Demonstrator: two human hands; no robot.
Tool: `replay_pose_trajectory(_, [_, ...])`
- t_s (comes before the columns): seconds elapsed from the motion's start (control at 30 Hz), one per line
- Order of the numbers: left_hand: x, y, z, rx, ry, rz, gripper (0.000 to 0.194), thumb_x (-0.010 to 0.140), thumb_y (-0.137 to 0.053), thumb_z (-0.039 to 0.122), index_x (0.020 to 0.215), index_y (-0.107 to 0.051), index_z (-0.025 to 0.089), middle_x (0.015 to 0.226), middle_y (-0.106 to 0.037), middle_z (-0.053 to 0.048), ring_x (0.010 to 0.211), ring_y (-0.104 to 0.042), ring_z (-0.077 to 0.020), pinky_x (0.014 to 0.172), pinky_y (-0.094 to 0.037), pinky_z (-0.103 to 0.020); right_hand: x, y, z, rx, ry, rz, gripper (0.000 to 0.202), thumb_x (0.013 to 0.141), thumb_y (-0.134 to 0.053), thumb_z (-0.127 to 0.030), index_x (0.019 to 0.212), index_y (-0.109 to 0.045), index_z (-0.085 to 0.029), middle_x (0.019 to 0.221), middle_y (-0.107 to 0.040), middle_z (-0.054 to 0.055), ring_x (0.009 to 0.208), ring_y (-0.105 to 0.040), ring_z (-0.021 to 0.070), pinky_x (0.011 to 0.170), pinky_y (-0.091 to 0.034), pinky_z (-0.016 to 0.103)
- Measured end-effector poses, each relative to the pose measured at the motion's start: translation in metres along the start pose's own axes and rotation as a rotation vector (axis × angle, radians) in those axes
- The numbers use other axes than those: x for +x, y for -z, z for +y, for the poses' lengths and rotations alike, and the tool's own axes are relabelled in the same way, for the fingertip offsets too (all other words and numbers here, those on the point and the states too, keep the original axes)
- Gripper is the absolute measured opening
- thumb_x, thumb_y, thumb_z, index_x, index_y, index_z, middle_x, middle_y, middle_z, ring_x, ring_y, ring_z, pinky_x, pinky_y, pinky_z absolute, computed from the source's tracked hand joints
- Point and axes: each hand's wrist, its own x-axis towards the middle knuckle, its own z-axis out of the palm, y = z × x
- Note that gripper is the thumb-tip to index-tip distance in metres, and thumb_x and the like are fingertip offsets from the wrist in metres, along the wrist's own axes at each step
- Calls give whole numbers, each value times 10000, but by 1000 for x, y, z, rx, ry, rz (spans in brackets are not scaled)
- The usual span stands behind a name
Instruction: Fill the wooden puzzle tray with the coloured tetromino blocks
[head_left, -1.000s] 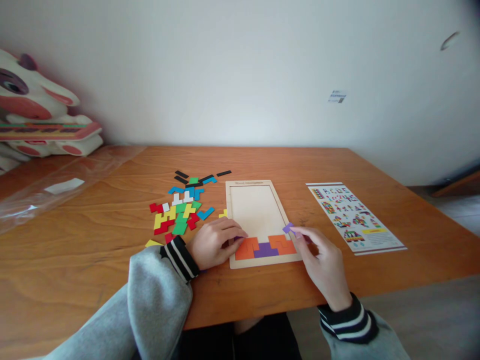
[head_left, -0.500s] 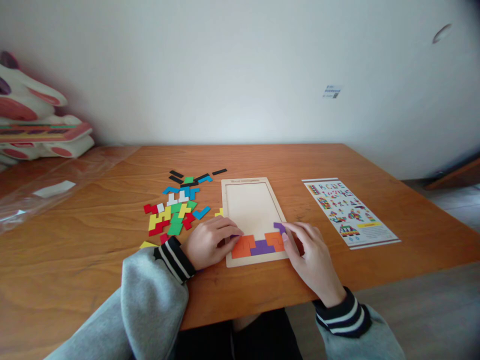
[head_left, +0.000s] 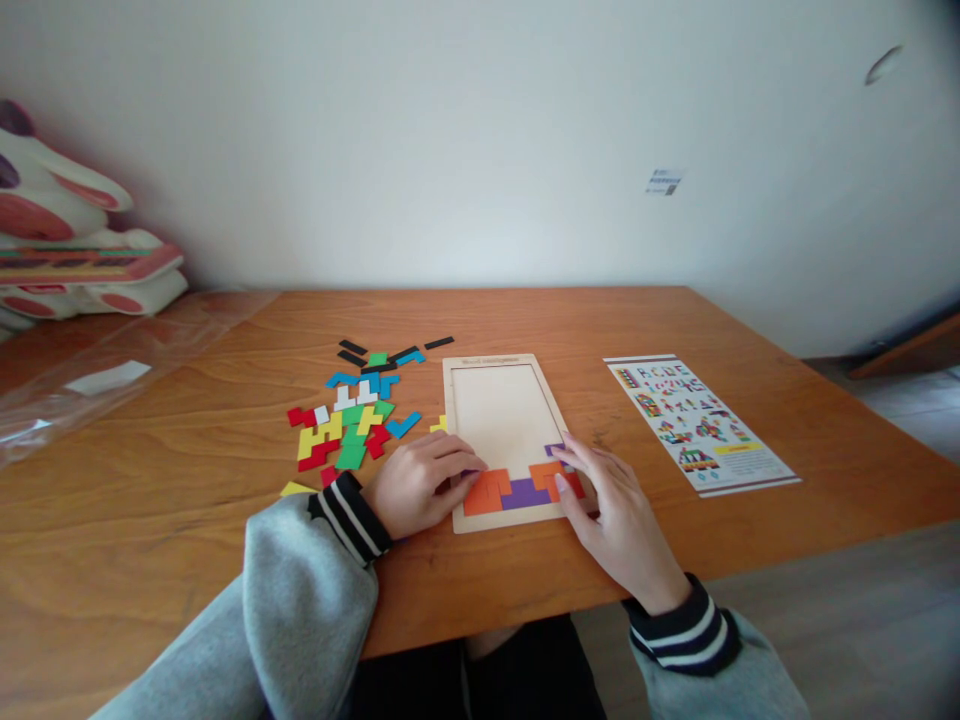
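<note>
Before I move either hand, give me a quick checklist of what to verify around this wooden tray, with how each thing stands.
1. Wooden tray flat on the table: ok.
2. Middle purple piece lying between orange pieces at the tray's near end: ok.
3. Purple piece near the right hand fully seated: cannot tell; the fingers cover part of it.
4. Tray's left edge uncovered: not ok; the left hand overlaps it.
5. Loose pieces sorted by colour: not ok; colours are mixed.
6. Printed sheet uncovered, right of the tray: ok.
</note>
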Motion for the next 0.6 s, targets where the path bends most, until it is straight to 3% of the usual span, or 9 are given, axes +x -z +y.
replay_pose_trajectory(0.17, [0, 1, 0, 16, -5, 7, 188, 969, -530, 186, 1027, -709, 190, 982, -735, -67, 886, -655, -180, 823, -550, -323, 1, 2, -4, -39, 1, 41, 416, 961, -531, -230, 1376, -513, -232, 1180, -735, 91, 1087, -676, 254, 1007, -502, 499])
replay_pose_trajectory(0.37, [1, 2, 1, 27, -32, 17, 178, 972, -588, 269, 1082, -705, 193, 1066, -754, -71, 953, -657, -192, 886, -553, -349, 0, 1, -5, -26, 61, 20, 459, 955, -560, -222, 1408, -492, -217, 1316, -676, 108, 1213, -630, 246, 1084, -463, 500])
replay_pose_trajectory(0.6, [-3, 3, -3, 23, -143, -80, 568, 815, -735, 569, 1212, -687, 167, 1102, -762, -106, 1038, -668, -260, 891, -561, -397, -1, 2, -5, -45, 83, 77, 440, 950, -586, -215, 1384, -512, -215, 1165, -751, 86, 1039, -715, 226, 972, -538, 461])
